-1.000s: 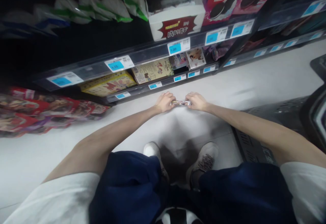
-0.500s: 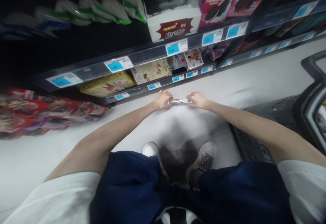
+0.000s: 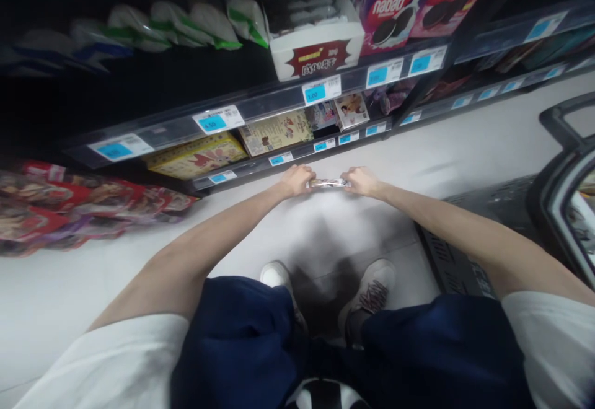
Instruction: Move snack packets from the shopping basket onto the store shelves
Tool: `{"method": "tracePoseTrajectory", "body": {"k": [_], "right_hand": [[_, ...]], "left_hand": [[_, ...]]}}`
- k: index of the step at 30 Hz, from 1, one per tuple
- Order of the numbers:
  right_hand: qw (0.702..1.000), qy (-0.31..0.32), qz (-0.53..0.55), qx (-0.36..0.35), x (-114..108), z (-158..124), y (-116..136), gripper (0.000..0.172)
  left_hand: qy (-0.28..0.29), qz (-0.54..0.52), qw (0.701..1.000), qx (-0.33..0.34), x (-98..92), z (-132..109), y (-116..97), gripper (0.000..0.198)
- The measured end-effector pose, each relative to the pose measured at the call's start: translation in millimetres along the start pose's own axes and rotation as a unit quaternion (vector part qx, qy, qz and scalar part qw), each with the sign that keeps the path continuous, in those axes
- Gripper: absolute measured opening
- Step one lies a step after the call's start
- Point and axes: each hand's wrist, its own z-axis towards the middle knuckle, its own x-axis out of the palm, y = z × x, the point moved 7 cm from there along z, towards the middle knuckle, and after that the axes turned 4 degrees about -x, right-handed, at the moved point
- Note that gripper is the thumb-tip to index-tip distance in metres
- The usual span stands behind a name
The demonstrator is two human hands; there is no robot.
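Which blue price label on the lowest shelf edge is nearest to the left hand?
The second label from the left, directly above the left hand that holds the snack bar, under the beige box. All others sit farther along the edge.

Shelves [image 3: 176,125] with blue price tags [image 3: 320,91], a white display box [image 3: 318,56], red biscuit boxes [image 3: 395,9], a dark basket [image 3: 453,260] alongside.

Shadow: mine is pooling on the bright pale-grey floor [image 3: 465,149]; red glossy packets [image 3: 69,204] are smearing at the bowed left edge.
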Motion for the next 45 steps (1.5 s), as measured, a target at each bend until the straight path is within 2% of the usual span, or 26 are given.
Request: {"method": "tracePoseTrajectory", "body": {"k": [7, 22, 25, 29, 31, 33, 36, 38, 41, 45], "right_hand": [[1.0, -0.007, 0.003, 0.009, -5.1, 1.0, -6.7, 0.033], [1.0, -0.005, -0.001, -0.022, -3.8, 2.1, -11.5, 0.031], [1.0, 0.004, -0.004, -0.024, -3.2, -2.7, -12.5, 0.029], [1.0, 0.007, 0.024, 0.008, 0.4, -12.9, -19.8, 0.031], [0.998, 0.012, 0.048, 0.029, 3.8, -16.8, -22.1, 0.035], [0.997, 0.027, 0.058, 0.045, 7.6, -18.4, -20.8, 0.047], [0.996, 0.031, 0.067, 0.049, 7.5, -16.9, -12.5, 0.068], [0.996, 0.016, 0.08, 0.044, 3.6, -14.8, -6.1, 0.073], [0.995, 0.006, 0.089, 0.05, 0.4, -13.3, -2.4, 0.064], [0.996, 0.02, 0.07, 0.049, 2.9, -13.8, -3.9, 0.037]], "left_hand": [[0.008, 0.015, 1.0, 0.001, -16.0, -2.2, -6.0, 0.031], [-0.013, -0.011, 1.0, 0.021, -23.4, -2.3, -7.6, 0.03], [-0.016, -0.018, 1.0, 0.019, -19.9, -3.1, -2.2, 0.029], [-0.02, -0.034, 0.999, 0.006, -12.4, -7.5, 14.9, 0.028], [-0.03, -0.046, 0.998, 0.0, -11.2, -9.0, 22.3, 0.028], [-0.047, -0.062, 0.997, 0.005, -12.8, -8.9, 25.0, 0.028], [-0.078, -0.101, 0.992, 0.024, -18.4, -6.9, 20.9, 0.029], [-0.097, -0.132, 0.986, 0.035, -21.4, -6.1, 15.8, 0.028], [-0.115, -0.171, 0.977, 0.043, -22.1, -7.5, 9.6, 0.029], [-0.117, -0.203, 0.971, 0.04, -19.5, -11.7, 5.6, 0.029]]}}
